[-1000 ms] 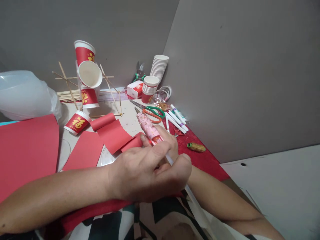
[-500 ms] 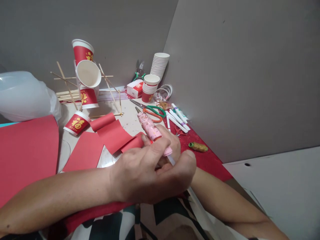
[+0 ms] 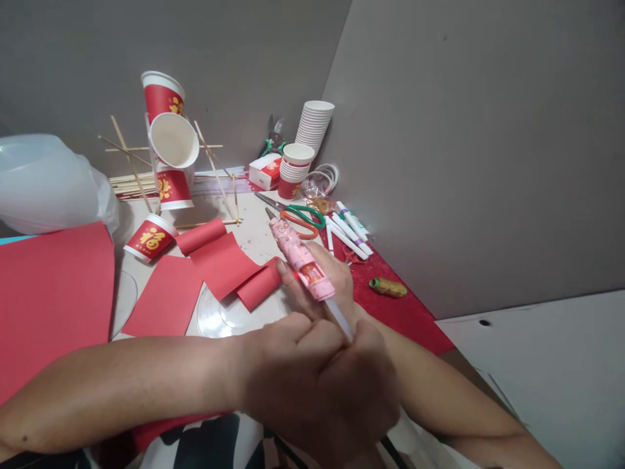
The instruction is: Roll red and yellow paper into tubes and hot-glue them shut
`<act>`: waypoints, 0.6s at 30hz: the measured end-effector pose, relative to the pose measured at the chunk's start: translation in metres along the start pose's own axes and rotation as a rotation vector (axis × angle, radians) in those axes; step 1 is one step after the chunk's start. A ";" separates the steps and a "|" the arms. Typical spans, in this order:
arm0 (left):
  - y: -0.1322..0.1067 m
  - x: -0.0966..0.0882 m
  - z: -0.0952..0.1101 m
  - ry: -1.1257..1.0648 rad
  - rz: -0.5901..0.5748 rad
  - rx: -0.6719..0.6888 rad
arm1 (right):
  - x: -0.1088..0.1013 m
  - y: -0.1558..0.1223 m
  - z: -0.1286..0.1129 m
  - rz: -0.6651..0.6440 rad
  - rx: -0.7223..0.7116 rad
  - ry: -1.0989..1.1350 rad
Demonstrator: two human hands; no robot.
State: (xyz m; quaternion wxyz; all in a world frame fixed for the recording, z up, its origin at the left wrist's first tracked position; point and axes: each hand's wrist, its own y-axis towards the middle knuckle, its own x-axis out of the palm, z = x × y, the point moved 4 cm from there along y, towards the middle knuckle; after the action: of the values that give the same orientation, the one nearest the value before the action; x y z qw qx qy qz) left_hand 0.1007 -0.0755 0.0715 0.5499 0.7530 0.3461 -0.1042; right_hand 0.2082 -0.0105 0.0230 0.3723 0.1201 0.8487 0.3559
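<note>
A pink patterned glue gun (image 3: 297, 251) points away from me over the table, with a white glue stick (image 3: 340, 320) coming out of its rear end. My right hand (image 3: 338, 277) is wrapped round the gun's body from below; only its fingers and knuckles show. My left hand (image 3: 319, 384) is closed in a fist nearer my body, pinching the white stick just behind the gun. A rolled piece of red paper (image 3: 260, 284) lies just left of the gun, beside a clear round disc (image 3: 219, 316).
Red paper sheets (image 3: 53, 286) cover the left. A structure of red paper cups (image 3: 170, 146) and bamboo skewers stands at the back, near stacked cups (image 3: 312, 124), scissors (image 3: 299, 218), markers (image 3: 347, 231), a plastic bag (image 3: 43, 185) and a gold object (image 3: 388, 287). Grey walls close in behind and on the right.
My left hand has slid back along the tool toward my body and closed into a fist on the white stick, uncovering the gun's rear and the right hand's fingers.
</note>
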 end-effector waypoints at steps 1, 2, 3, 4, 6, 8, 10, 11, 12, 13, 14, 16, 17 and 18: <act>0.000 0.001 0.001 0.007 0.005 -0.033 | 0.000 0.000 0.000 0.001 0.000 -0.003; 0.001 0.002 0.001 0.024 0.016 -0.066 | 0.000 0.000 0.000 0.002 -0.001 -0.009; 0.001 0.003 0.002 0.044 0.030 -0.076 | 0.001 0.000 0.000 0.007 -0.005 -0.014; 0.002 0.003 0.003 0.064 0.052 -0.071 | 0.000 0.000 0.000 0.016 -0.015 -0.020; 0.004 0.004 0.003 0.083 0.067 -0.059 | 0.000 0.000 -0.001 0.033 -0.044 -0.038; 0.005 0.002 0.002 0.077 0.096 -0.060 | -0.001 0.000 -0.002 0.058 -0.070 -0.062; 0.007 0.000 -0.001 0.051 0.120 -0.099 | -0.002 0.000 -0.002 0.078 -0.074 -0.084; 0.008 0.000 -0.003 0.033 0.126 -0.120 | -0.002 0.000 -0.002 0.082 -0.074 -0.090; 0.009 -0.001 -0.004 0.014 0.132 -0.137 | -0.003 0.000 -0.002 0.084 -0.074 -0.092; 0.009 -0.002 -0.005 -0.007 0.131 -0.150 | -0.002 0.000 -0.002 0.081 -0.074 -0.090; 0.010 -0.003 -0.007 -0.035 0.122 -0.167 | -0.002 0.000 -0.003 0.079 -0.074 -0.086; 0.011 -0.003 -0.010 -0.121 0.071 -0.225 | -0.002 0.000 -0.003 0.070 -0.062 -0.073; 0.012 -0.002 -0.012 -0.166 0.035 -0.262 | -0.002 0.000 -0.003 0.063 -0.045 -0.060; 0.012 -0.001 -0.013 -0.202 -0.001 -0.287 | -0.003 0.000 -0.003 0.054 -0.026 -0.044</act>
State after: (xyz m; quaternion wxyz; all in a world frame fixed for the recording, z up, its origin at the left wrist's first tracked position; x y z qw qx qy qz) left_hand 0.1042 -0.0660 0.0862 0.6835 0.6523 0.3010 -0.1292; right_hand 0.2076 -0.0133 0.0262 0.3825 0.1458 0.8322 0.3739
